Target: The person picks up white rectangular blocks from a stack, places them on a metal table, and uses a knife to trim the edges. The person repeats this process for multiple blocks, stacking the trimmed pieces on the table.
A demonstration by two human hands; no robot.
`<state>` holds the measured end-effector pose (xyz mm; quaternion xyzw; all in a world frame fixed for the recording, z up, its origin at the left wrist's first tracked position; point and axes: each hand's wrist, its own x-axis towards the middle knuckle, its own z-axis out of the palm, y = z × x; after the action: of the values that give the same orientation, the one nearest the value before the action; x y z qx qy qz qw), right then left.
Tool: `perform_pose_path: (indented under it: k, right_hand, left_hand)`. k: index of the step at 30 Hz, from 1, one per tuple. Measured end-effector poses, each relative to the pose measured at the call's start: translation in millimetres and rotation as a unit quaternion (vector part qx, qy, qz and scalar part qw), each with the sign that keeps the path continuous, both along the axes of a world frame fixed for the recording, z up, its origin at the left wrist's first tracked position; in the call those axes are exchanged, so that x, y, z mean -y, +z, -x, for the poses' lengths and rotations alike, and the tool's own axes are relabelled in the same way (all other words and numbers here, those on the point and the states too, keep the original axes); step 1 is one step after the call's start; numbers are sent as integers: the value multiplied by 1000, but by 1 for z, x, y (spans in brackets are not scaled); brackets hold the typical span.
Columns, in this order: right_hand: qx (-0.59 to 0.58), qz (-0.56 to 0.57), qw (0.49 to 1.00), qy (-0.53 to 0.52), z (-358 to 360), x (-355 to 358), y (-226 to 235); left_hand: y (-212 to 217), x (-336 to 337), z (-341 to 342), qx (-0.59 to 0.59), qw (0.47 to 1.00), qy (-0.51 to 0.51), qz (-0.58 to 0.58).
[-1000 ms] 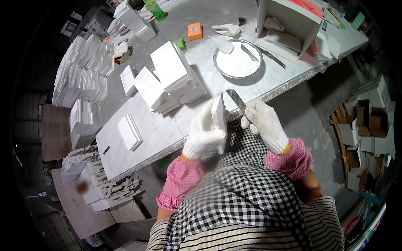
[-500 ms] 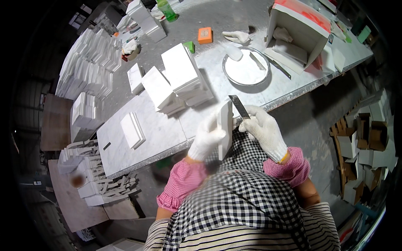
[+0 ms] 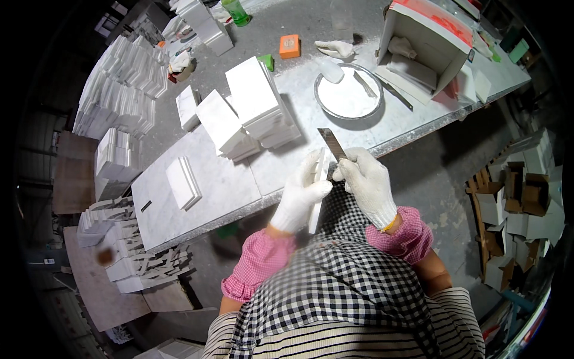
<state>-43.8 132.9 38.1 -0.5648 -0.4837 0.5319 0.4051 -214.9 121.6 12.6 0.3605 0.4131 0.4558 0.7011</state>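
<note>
My left hand (image 3: pixel 294 200), in a white knit glove, grips a white tile (image 3: pixel 315 215) held upright, its narrow edge toward me. Fingers and thumb close on the tile from the left. My right hand (image 3: pixel 369 186), gloved too, pinches a flat dark metal blade (image 3: pixel 330 142) that slants up and to the left. The blade's lower end is hidden in the fingers. It is close to the tile's upper right side; whether they touch I cannot tell. Both hands are above my checked apron, just off the bench's near edge.
On the marble-topped bench (image 3: pixel 236 203) stand tile stacks (image 3: pixel 254 90) and a few flat tiles (image 3: pixel 183 182). Farther right are a round bowl (image 3: pixel 350 118) of white powder, a dark strip (image 3: pixel 397 97), an orange block (image 3: pixel 290 46) and an open carton (image 3: pixel 418 30). Cartons (image 3: pixel 502 269) lie right.
The tile has turned to show more of its narrow edge. My right hand and the blade have shifted slightly left, and the blade slants more to the left.
</note>
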Motion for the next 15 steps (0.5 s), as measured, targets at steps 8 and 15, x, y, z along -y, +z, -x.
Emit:
perform_pose_path:
  k: [8,15]
  right_hand:
    - [46,-18,999,0,5,-4,1]
    - [124,-47,990,38,6,-3,-10]
  left_hand:
    - [3,0,-3,-24,1000,9,-16]
    - [-15,1,-1,-59,997,34,-32]
